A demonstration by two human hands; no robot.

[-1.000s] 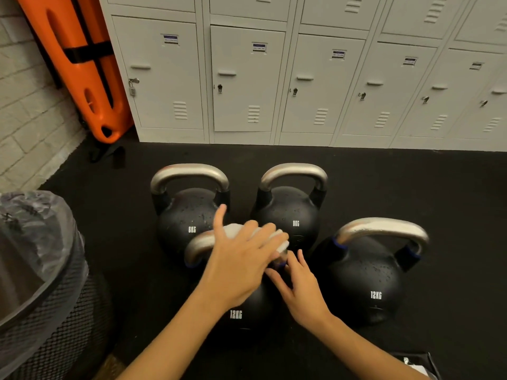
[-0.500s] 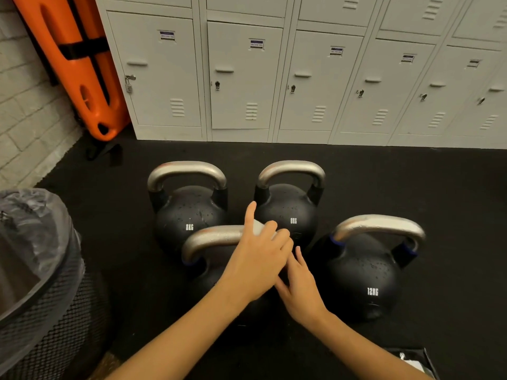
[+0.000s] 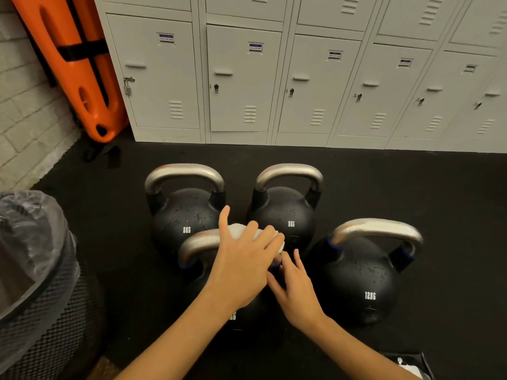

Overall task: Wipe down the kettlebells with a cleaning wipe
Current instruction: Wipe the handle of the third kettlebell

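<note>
Several black kettlebells with silver handles stand on the black floor. Two marked 8KG are at the back (image 3: 183,215) (image 3: 285,212), and a 12KG one (image 3: 362,278) is at the front right. My left hand (image 3: 244,267) grips a white cleaning wipe (image 3: 238,231) wrapped over the right part of the handle of the front-left kettlebell (image 3: 197,244), thumb sticking up. My right hand (image 3: 296,292) touches that kettlebell's right side with fairly straight fingers, just below the wipe. My arms hide most of its body.
A mesh bin with a grey liner (image 3: 35,270) stands at the left. An orange board (image 3: 79,67) leans in the back-left corner by a brick wall. Grey lockers (image 3: 244,78) line the back. A black packet (image 3: 411,366) lies at the bottom right.
My left hand slid the wipe right along the handle, then back a little to the left. My right hand stayed against the kettlebell's right side.
</note>
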